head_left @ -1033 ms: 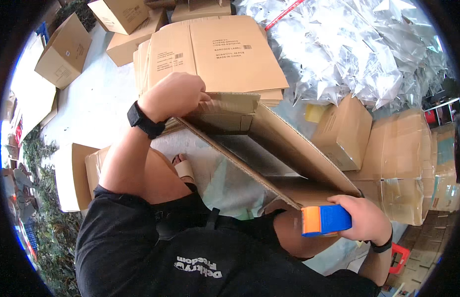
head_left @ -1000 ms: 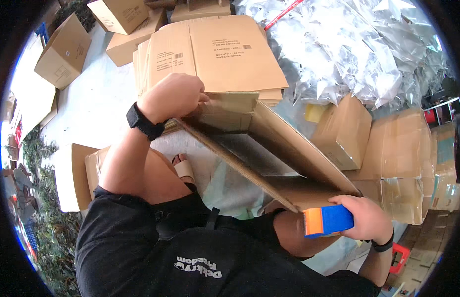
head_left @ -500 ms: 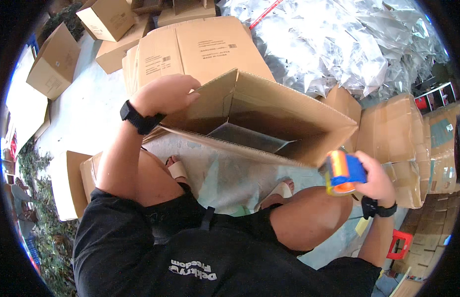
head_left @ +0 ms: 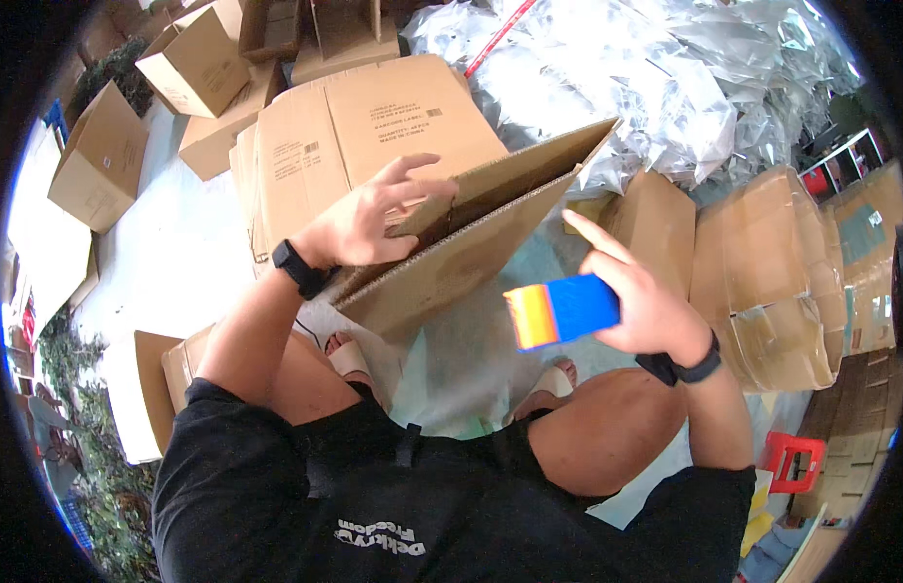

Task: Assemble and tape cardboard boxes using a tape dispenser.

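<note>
A cardboard box stands tilted before me, its walls pushed close together so that the opening is a narrow slit. My left hand is over the left end of this slit, fingers spread and the thumb near the front wall's edge; whether it presses on the cardboard I cannot tell. My right hand is closed around a blue and orange tape dispenser, index finger stretched out toward the box's right end. The dispenser hangs in front of the box, apart from it.
Behind the box lies a stack of flattened cartons. Clear plastic bags are heaped at the far right. Open boxes stand at the far left, taped cartons on the right. A red stool is at the lower right.
The box has turned, its right end swinging away from me, and its wide opening has narrowed. My left hand has shifted right and spread its fingers. My right hand has brought the dispenser leftward.
</note>
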### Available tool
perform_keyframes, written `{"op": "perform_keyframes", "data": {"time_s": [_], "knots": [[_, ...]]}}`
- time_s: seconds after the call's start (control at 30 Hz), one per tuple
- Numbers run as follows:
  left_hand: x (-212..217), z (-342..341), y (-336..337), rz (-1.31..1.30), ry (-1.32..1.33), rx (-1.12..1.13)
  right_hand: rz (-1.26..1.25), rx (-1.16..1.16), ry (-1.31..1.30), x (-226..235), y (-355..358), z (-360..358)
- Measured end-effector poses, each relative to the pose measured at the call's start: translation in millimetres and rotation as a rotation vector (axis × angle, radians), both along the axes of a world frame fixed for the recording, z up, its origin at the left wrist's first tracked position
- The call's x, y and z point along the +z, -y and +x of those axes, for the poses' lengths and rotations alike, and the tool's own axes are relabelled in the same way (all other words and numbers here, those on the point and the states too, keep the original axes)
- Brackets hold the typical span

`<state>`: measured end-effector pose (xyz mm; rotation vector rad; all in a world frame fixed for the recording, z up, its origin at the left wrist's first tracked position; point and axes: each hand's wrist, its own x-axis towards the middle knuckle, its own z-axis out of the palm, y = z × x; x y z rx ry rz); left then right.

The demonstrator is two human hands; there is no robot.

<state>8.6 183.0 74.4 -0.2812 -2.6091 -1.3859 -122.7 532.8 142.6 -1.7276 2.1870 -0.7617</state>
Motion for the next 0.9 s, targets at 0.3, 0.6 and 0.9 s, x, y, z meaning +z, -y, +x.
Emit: {"op": "perform_keyframes", "data": {"time_s": [0.3, 0.6, 0.9], "knots": [[-25, -5, -13, -0.117, -0.356, -0.319, 0.02, 0.093, -0.069, -49, 49, -32], [-20, 2, 0, -0.162, -0.498, -0.135, 0.21, -0.031, 0.102, 6, -7, 10], [-23, 1, -32, -0.143, -0.488, -0.17, 0.123, -0.051, 0.107, -4, -15, -9]]}}
